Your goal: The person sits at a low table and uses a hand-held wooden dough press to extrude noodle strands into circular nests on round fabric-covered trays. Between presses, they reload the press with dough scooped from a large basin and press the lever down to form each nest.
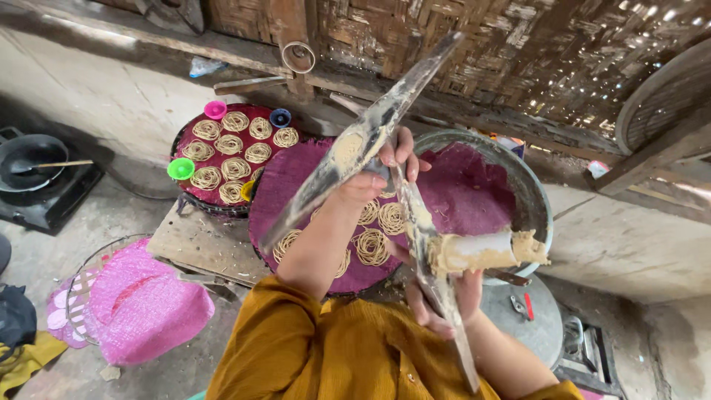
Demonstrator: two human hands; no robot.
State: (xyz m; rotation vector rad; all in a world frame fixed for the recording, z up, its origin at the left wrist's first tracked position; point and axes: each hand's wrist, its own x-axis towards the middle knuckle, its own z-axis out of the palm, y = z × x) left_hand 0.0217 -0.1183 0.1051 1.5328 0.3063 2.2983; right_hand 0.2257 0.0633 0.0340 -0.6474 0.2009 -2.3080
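Observation:
I hold a hinged metal press smeared with pale dough. My left hand (381, 169) grips it where its two long handles meet; the upper handle (348, 148) slants up towards the bamboo wall. My right hand (443, 300) holds the lower handle (426, 237) from beneath, next to the dough-caked cylinder (481, 252), which points right. Below the press lies a round purple woven mat (466, 194) with several coiled noodle nests (370, 246).
A second round mat (231, 152) at the back left carries several noodle nests, with pink (215, 110), blue (280, 117) and green (181, 169) cups on its rim. A metal basin (535, 194) stands right, a pink mesh bag (144, 305) left, a black wok (31, 157) far left.

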